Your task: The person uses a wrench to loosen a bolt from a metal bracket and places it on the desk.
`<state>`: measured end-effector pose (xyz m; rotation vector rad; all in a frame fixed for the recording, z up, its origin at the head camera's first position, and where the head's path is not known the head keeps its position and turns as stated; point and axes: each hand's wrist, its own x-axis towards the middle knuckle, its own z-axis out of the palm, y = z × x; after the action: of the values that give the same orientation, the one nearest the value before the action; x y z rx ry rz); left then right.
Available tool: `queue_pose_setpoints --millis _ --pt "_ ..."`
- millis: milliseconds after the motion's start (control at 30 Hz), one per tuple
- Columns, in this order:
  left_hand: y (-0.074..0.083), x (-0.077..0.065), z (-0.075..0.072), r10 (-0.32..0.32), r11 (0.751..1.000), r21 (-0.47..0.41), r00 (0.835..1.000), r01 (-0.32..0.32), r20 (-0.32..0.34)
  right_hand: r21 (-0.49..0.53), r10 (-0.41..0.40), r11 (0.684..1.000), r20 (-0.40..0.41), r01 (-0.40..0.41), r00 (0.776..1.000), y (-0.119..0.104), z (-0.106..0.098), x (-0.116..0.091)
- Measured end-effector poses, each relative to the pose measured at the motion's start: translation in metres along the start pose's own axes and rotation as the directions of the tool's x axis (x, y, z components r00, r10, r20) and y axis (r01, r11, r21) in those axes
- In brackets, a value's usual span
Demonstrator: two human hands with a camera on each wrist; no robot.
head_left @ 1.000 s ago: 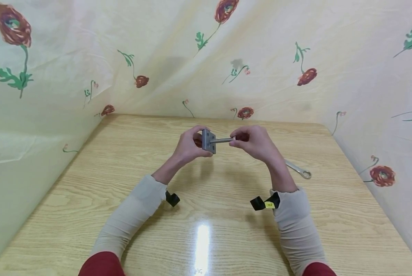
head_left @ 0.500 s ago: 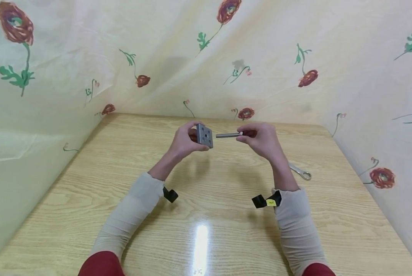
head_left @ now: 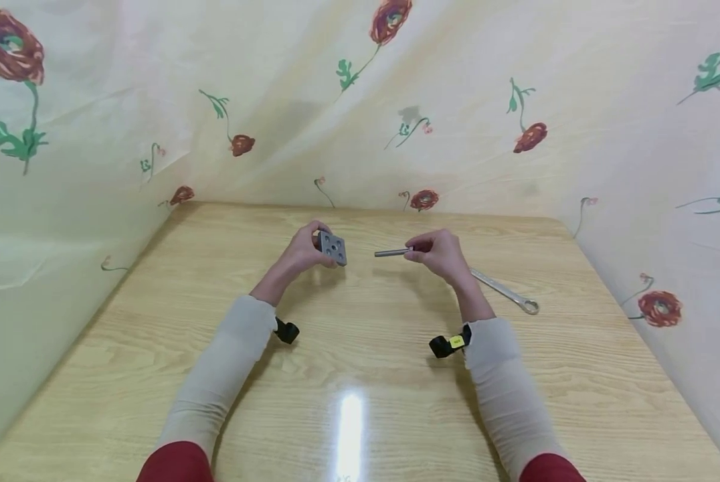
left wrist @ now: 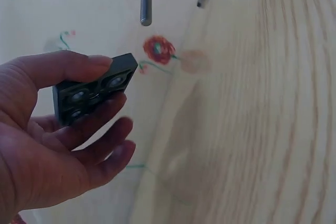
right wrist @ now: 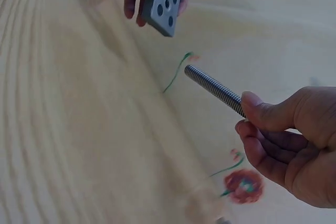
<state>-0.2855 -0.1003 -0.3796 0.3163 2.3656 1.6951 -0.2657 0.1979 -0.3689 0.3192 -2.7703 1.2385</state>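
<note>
My left hand [head_left: 302,252] grips a square grey metal plate [head_left: 334,248] by its edges, thumb on one side and fingers on the other. Several round holes show in its face, one of them in the middle. My right hand [head_left: 441,254] pinches a threaded bolt [right wrist: 214,88] near one end; the fingertips cover that end. The bolt points left towards the plate, with a gap between the two. Both things are held above the table. In the left wrist view, the plate [left wrist: 94,88] sits between thumb and fingers.
A combination wrench [head_left: 506,292] lies on the wooden table [head_left: 360,335], to the right, partly behind my right arm. Flower-printed cloth [head_left: 276,100] hangs behind the table and along its sides. A bright light reflection falls near the table's front.
The bolt has come out of the plate's middle hole. My left hand has moved left with the plate, turning its holed face more into view; the gap to the bolt has widened.
</note>
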Motion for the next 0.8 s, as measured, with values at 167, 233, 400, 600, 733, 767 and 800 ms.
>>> queue_pose_setpoints --millis 167,233,400,600,733,767,800 --pt "-0.013 0.012 -0.005 -0.041 0.995 0.089 0.999 0.040 0.012 0.007 0.041 0.999 0.030 -0.041 0.999 0.021 0.015 0.011" --pt "-0.016 0.017 -0.006 -0.057 0.992 0.118 0.998 0.054 0.018 0.003 0.049 0.999 0.037 -0.049 0.998 0.026 0.019 0.015" --pt "-0.020 0.024 -0.012 -0.096 0.984 0.157 0.994 0.087 0.051 -0.028 0.048 0.999 0.051 -0.046 0.998 0.032 0.025 0.024" --pt "-0.024 0.028 -0.016 -0.167 0.947 0.285 0.985 0.148 0.046 -0.117 0.028 0.993 0.070 -0.020 0.997 0.038 0.031 0.029" --pt "-0.028 0.028 -0.014 -0.179 0.890 0.431 0.983 0.150 0.027 -0.149 -0.013 0.989 0.079 0.025 0.997 0.042 0.036 0.028" --pt "-0.029 0.028 -0.014 -0.178 0.878 0.456 0.984 0.147 0.026 -0.149 -0.019 0.988 0.078 0.031 0.997 0.042 0.037 0.028" --pt "-0.030 0.028 -0.014 -0.174 0.869 0.475 0.984 0.141 0.026 -0.149 -0.023 0.988 0.078 0.034 0.997 0.043 0.038 0.027"
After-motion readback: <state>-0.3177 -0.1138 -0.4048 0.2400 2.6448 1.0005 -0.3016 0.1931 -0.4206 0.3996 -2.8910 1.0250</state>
